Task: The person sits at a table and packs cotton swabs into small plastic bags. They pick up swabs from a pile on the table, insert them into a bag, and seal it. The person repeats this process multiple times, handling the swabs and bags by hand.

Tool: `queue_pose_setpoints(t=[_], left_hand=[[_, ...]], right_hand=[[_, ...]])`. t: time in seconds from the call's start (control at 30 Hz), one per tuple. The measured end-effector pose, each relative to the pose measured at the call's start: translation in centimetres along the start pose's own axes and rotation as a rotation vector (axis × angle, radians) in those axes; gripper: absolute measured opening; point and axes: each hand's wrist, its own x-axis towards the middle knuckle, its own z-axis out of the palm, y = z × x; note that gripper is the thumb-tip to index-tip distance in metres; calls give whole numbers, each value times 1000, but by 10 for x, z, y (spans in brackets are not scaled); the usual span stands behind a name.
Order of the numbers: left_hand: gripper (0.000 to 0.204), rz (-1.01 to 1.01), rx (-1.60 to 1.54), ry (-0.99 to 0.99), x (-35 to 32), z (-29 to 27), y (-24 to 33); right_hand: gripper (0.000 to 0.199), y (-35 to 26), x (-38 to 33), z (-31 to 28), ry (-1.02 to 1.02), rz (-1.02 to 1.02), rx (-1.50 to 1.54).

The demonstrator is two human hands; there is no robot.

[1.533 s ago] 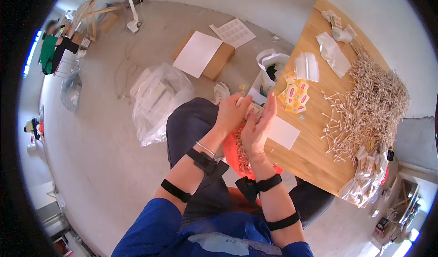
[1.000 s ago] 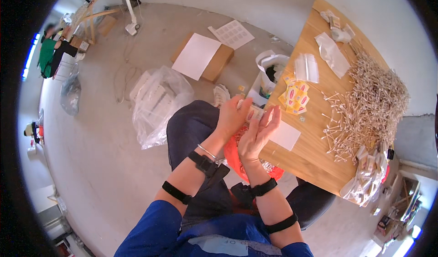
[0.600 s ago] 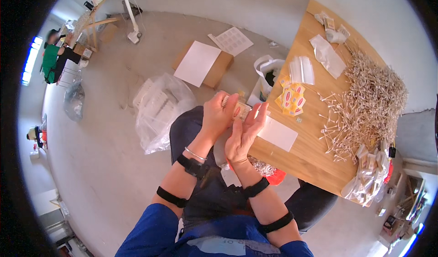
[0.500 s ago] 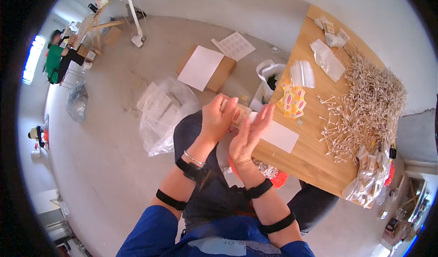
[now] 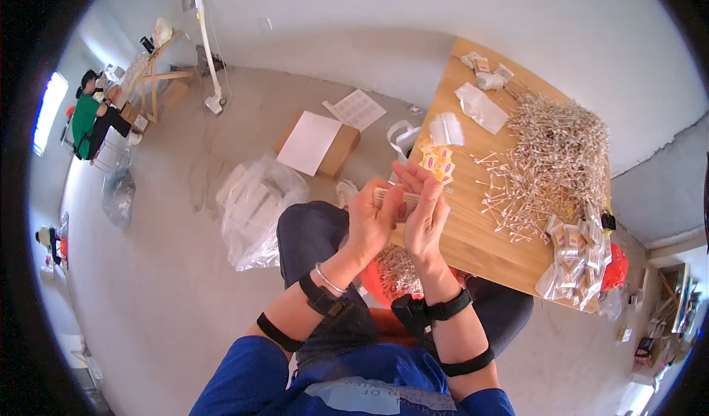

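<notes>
Wooden table (image 5: 473,231) edge just beyond left hand (image 5: 371,220), right hand (image 5: 425,220).

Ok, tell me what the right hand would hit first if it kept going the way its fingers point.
Probably the yellow packets on the wooden table, just beyond the right hand; depth is unclear.

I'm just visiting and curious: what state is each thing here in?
Left hand: closed around a bundle of cotton swabs.
Right hand: fingers flat against the bundle.
Swab pile: loose, spread on the wooden table.
Cardboard box: shut, white sheet on top.
Clear floor bag: crumpled, partly filled.
</notes>
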Motion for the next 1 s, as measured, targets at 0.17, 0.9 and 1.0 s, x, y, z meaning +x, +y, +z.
queue_pose_setpoints(t=[0.17, 0.9, 1.0], left_hand=[[22, 216, 18, 29, -22, 24, 18], [41, -35, 440, -1082, -15, 16, 86], [31, 21, 351, -1124, -20, 15, 70]], right_hand=[[63, -23, -15, -22, 53, -113, -281], [39, -93, -31, -82, -179, -399, -809], [40, -101, -36, -79, -334, -403, -842]])
